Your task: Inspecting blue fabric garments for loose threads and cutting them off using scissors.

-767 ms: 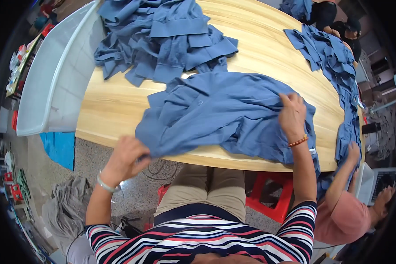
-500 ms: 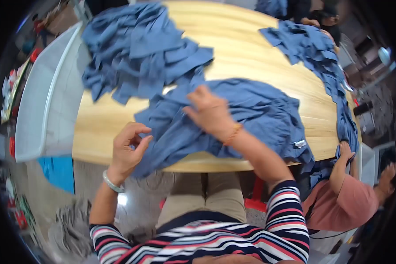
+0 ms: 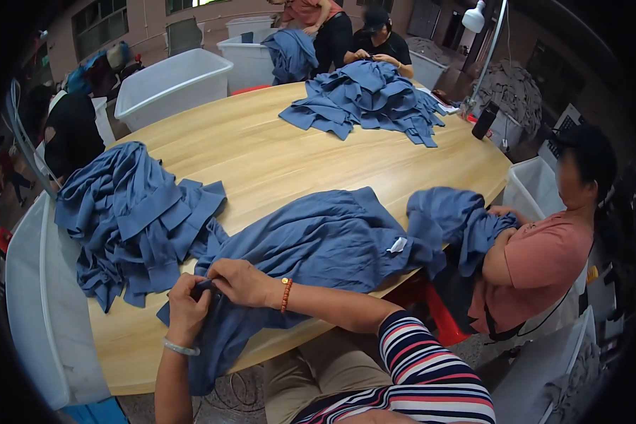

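A blue knit garment (image 3: 318, 240) with a small white label lies spread over the near edge of the wooden table (image 3: 261, 134), part of it hanging off the front. My left hand (image 3: 189, 305) pinches a fold of its left part, fingers closed. Close beside it, my right hand (image 3: 244, 281) also grips the cloth, thumb and fingers pressed together. A short bit of fabric shows between the two hands. Just beyond them on the left is a heap of blue garments (image 3: 138, 219), touching the one I hold.
A white plastic bin (image 3: 46, 297) stands against the table's left end; another bin (image 3: 173, 85) is behind the table. More blue garments (image 3: 374, 99) are piled at the far side, near a seated person. On my right a co-worker (image 3: 544, 247) handles another blue garment (image 3: 452, 219).
My hands, apart before, have come together on the garment's left part; the left was off the cloth. The view has tilted up, and the co-worker's garment now lies bunched on the table.
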`<act>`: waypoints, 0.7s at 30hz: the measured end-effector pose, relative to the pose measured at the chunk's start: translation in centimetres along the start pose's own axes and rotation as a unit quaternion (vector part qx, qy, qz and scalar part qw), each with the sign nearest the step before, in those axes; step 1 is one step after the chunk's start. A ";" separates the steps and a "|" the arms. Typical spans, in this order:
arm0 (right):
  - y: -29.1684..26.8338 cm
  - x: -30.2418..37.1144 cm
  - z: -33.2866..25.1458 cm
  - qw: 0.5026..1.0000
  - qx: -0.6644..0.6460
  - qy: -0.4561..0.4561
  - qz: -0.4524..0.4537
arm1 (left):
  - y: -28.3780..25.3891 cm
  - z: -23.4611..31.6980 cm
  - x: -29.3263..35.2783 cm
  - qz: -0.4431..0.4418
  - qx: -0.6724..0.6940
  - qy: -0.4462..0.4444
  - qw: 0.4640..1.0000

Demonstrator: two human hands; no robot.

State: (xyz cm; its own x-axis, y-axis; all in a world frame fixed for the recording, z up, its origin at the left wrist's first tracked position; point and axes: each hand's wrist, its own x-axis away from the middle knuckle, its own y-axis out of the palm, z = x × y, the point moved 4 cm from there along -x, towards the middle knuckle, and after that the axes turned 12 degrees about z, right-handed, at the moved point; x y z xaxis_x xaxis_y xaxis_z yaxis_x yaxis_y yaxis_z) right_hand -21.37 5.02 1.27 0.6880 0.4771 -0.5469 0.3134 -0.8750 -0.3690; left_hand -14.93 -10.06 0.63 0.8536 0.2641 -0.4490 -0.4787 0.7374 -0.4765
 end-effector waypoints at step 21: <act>-2.9 0.4 -1.2 0.996 -0.051 0.068 -0.012 | 0.5 7.9 0.8 0.118 -0.114 0.234 0.958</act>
State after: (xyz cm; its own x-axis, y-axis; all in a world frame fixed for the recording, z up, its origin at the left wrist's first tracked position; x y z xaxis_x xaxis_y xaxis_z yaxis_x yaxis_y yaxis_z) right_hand -21.21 7.64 3.02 0.7598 0.4884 -0.4291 0.3907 -0.8706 -0.2990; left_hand -12.86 -4.57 6.01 0.5564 0.0604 -0.8287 -0.7252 0.5220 -0.4489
